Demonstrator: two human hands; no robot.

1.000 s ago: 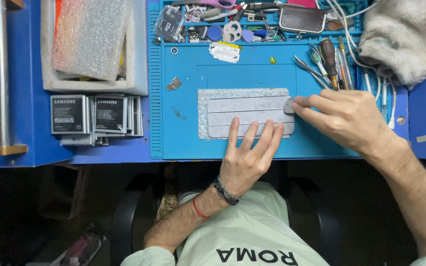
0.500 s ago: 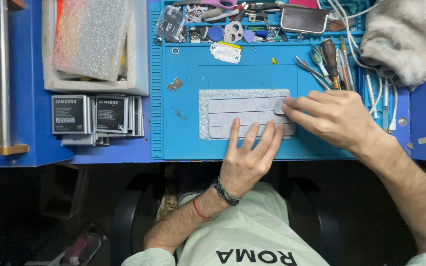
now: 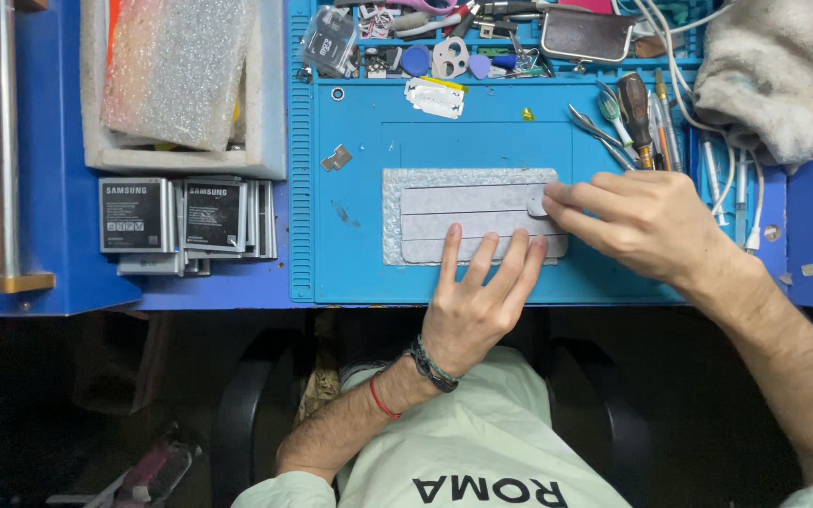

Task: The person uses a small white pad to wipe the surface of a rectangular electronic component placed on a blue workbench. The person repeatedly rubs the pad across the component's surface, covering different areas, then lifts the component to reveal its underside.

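Far left: foam box [image 3: 265, 113] with bubble wrap [image 3: 173, 71] inside; stacked phone batteries [image 3: 181, 221] just below it on blue surface [image 3: 58, 188]. Centre: grey flat pad [image 3: 468, 214] on blue work mat [image 3: 350, 263]. Left hand [image 3: 477, 301] flat, fingers spread, fingertips pressing pad's near edge, grip apart. Right hand [image 3: 646, 226] at pad's right end, grip together, pinching small grey tab [image 3: 538, 203]. Right: screwdriver and tweezers [image 3: 628, 118], then grey cloth [image 3: 778, 75].
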